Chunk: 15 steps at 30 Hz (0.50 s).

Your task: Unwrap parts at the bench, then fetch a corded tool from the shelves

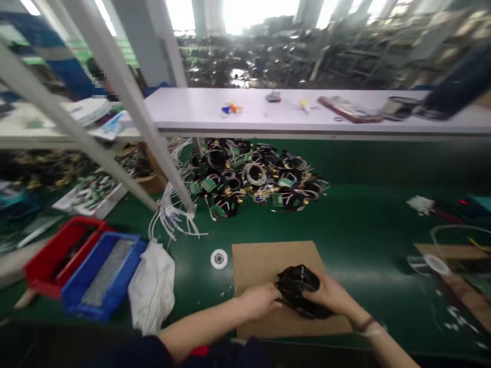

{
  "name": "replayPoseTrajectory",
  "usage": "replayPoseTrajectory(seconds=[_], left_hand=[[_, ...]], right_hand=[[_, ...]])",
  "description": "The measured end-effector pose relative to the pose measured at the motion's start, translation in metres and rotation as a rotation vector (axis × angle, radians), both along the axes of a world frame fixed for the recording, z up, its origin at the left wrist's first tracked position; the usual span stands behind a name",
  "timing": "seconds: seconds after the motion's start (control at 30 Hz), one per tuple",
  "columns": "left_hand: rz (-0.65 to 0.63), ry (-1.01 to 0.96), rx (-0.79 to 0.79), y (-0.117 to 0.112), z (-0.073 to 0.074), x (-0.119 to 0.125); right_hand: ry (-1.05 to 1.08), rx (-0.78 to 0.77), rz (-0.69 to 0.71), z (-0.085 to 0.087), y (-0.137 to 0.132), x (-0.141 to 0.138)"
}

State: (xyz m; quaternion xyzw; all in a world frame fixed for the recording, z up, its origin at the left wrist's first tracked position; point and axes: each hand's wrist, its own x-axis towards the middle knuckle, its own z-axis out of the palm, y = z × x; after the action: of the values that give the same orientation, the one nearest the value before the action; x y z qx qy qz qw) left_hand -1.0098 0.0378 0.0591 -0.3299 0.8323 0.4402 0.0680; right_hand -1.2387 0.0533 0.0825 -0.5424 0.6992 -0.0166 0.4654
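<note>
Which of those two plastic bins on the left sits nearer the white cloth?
The blue bin; it lies right beside the white cloth, while the red bin sits on its far side.

Bright glare from rear windows; motion blur throughout, edges stretched and soft.

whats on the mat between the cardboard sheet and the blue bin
In the head view, a crumpled white cloth lies between the blue bin and the cardboard sheet.
</note>
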Motion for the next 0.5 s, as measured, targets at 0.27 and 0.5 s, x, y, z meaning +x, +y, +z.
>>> replayPoseTrajectory(seconds=[0.27,0.5], left_hand=[[1.04,0.523,0.005,0.069,0.034,0.095],[1.409,0.884,0.575,0.154,0.026,0.227]], right_hand=[[-0.584,0.412,0.304,0.029,-0.001,0.109],[-0.617,0.402,0.784,0.05,0.0,0.306]])
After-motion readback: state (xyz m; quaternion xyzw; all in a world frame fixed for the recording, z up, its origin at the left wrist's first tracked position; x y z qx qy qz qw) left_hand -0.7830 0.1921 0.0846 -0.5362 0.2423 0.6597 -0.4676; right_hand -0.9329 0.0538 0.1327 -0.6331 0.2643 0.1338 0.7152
